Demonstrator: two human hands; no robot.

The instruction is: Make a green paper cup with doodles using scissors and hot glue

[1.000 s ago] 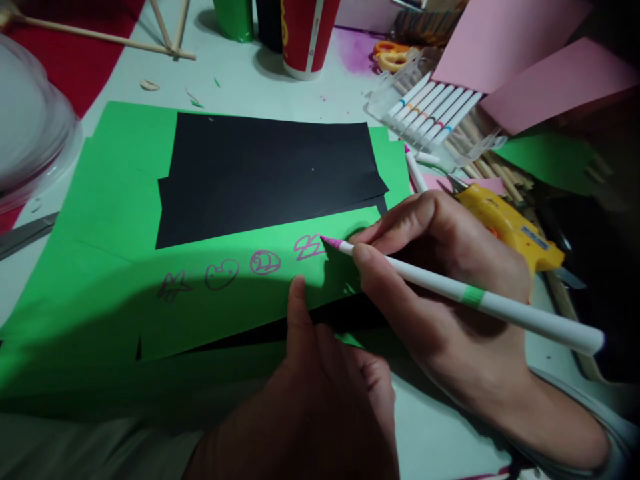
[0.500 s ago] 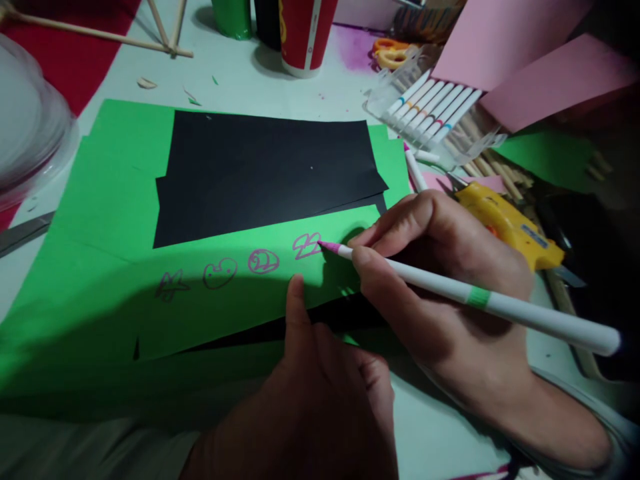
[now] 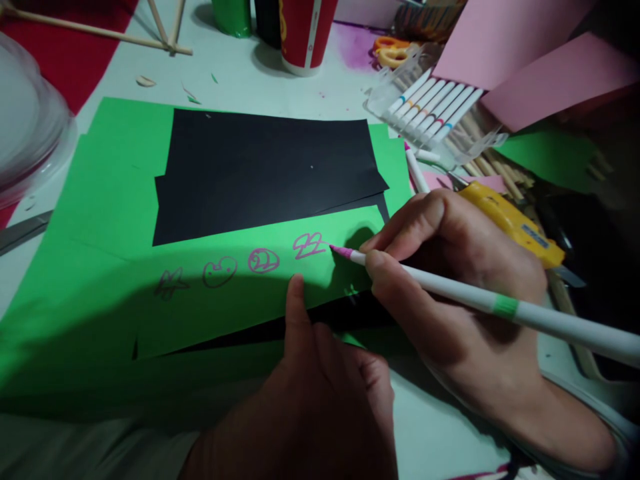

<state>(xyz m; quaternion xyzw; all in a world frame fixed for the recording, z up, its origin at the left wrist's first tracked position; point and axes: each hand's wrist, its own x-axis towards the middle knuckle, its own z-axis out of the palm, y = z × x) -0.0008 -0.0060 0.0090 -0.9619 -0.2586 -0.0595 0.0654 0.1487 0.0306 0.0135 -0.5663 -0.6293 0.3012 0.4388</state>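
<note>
My right hand (image 3: 465,300) is closed in a writing grip round a white felt-tip pen (image 3: 450,283) with a green band and a pinkish-purple nib end. Its tip is at the green paper strip (image 3: 230,307), just right of the last purple mark. Along the strip runs a row of small purple line drawings (image 3: 263,261). My left hand (image 3: 320,393) presses the strip's lower edge with one finger stretched out, the others curled underneath. Behind the strip lie black paper pieces (image 3: 265,173), on larger green sheets (image 3: 115,167).
A yellow cutter (image 3: 515,220) lies beyond my right hand. Behind it stands a clear case of felt-tip pens (image 3: 435,110), near orange scissors (image 3: 393,53) and pink paper (image 3: 510,40). A red cup (image 3: 306,33) is at the back. A clear round container (image 3: 30,120) sits left.
My right hand and the pen have shifted a little to the right. The last purple mark has gained a stroke along its right side. My left hand has stayed in place.
</note>
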